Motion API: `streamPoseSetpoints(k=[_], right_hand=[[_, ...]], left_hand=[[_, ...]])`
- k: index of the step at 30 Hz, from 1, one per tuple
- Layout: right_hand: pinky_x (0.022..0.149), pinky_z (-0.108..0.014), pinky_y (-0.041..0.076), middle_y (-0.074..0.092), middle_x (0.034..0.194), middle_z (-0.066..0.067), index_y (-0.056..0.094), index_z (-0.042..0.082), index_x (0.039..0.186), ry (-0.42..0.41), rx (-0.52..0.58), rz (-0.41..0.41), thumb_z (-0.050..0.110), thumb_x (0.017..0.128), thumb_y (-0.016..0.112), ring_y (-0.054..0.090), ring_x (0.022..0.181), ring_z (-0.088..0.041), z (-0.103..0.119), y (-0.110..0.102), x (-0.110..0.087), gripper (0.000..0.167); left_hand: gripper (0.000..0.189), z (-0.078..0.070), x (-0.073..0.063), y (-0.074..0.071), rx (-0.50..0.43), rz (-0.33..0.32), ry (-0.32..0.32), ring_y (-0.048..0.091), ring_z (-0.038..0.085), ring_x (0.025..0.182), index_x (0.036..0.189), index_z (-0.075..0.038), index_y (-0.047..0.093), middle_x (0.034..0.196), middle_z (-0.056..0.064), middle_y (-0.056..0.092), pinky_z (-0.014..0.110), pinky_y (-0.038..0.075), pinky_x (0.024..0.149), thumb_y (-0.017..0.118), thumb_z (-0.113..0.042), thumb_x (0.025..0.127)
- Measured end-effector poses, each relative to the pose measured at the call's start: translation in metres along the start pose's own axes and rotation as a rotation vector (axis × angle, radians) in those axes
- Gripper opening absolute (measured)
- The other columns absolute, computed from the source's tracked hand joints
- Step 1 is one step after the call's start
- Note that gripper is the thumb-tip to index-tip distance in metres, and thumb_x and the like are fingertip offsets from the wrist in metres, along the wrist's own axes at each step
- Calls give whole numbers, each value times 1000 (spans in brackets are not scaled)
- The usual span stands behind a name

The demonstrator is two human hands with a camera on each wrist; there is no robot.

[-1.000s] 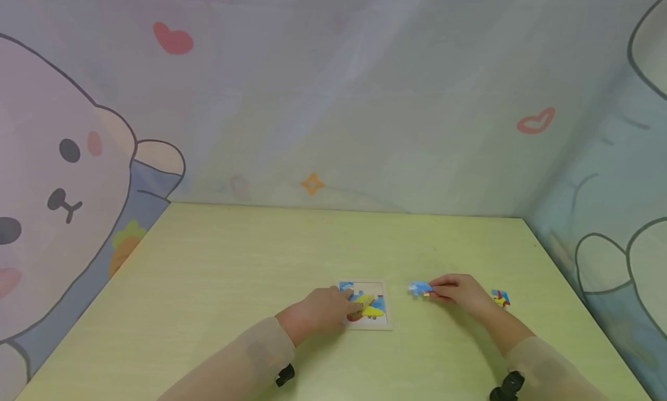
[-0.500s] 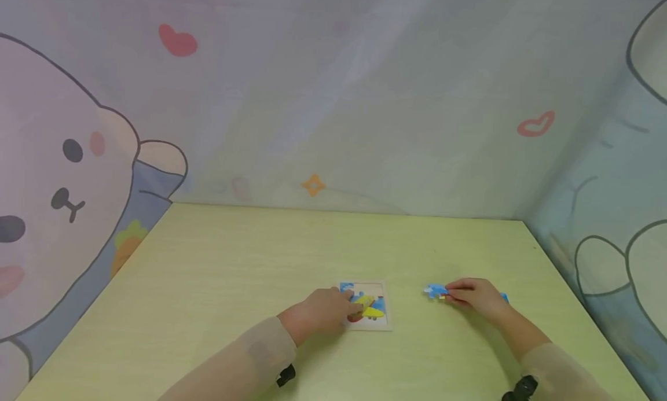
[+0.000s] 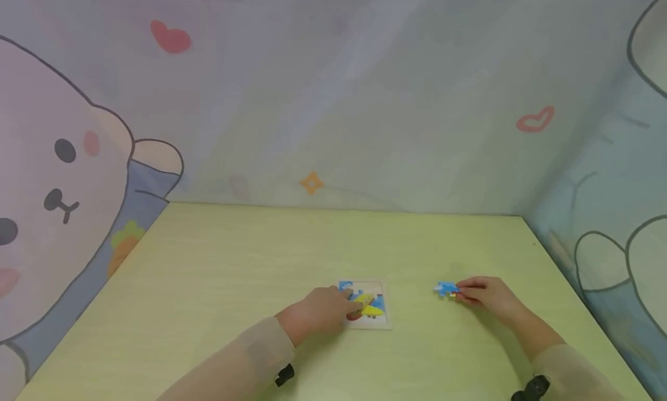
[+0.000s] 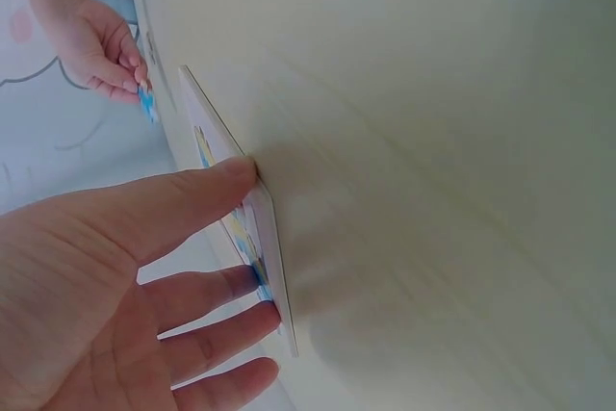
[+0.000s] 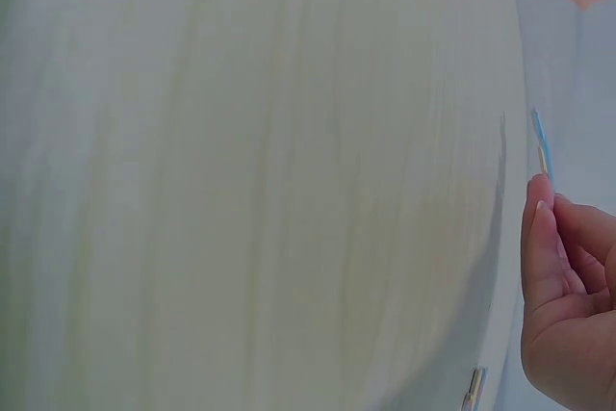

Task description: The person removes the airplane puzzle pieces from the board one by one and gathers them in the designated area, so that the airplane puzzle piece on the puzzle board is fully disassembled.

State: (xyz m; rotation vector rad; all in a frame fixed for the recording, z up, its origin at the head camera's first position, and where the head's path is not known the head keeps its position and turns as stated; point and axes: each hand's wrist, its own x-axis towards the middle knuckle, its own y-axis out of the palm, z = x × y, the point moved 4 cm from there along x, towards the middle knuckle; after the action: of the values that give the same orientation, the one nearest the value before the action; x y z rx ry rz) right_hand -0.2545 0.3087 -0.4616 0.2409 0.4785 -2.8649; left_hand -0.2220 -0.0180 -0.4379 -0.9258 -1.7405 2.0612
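A small square jigsaw board (image 3: 387, 314) with a pale frame and a yellow aeroplane picture lies on the table. My left hand (image 3: 322, 313) rests on its left side. In the left wrist view the thumb (image 4: 197, 201) touches one edge and other fingertips touch the board (image 4: 276, 257) farther along, the fingers fairly straight. To the right, my right hand (image 3: 490, 297) pinches a blue jigsaw piece (image 3: 446, 289) between thumb and fingertips. The right wrist view shows that piece (image 5: 541, 137) edge-on, raised above the table.
Another jigsaw piece (image 5: 474, 392) lies on the table at the bottom of the right wrist view; the right hand hides it in the head view. The pale wooden table (image 3: 250, 250) meets a printed cloth backdrop (image 3: 354, 100) at the back and sides.
My right hand has moved to the right with the blue jigsaw piece, away from the board, and now covers the second piece. The left hand has stayed on the board.
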Motion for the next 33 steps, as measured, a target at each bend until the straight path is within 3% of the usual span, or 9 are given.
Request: streamPoseSetpoints(k=[10,21,29,33], right_hand=[[74,-26,51,67,96,-13,48,-23,115,16,-32,-19,2,94,51,66,82,-10,0,-13,-5,33],[74,-25,51,68,95,-9,48,-20,119,8,-78,-32,7,95,51,65,84,-9,8,-33,-6,36],[72,-24,51,68,93,-8,47,-22,118,-1,-73,-57,6,95,51,65,81,-7,1,-40,-7,37],[70,-25,52,68,90,-6,50,-22,114,37,-98,-57,4,94,52,65,79,-7,-5,-40,-7,32]], left_hand=[[49,-1,-2,-2,-8,10,-10,50,22,113,136,-35,47,141,2,43,31,45,81,61,-23,90],[48,-1,-3,-2,-11,1,-4,51,21,111,135,-35,48,140,2,44,29,45,77,60,-22,90],[49,0,-1,0,-19,8,-7,50,21,112,135,-35,49,140,1,44,29,44,76,61,-23,90],[50,0,0,0,-24,11,-14,50,21,112,136,-35,48,141,1,43,28,44,75,61,-22,89]])
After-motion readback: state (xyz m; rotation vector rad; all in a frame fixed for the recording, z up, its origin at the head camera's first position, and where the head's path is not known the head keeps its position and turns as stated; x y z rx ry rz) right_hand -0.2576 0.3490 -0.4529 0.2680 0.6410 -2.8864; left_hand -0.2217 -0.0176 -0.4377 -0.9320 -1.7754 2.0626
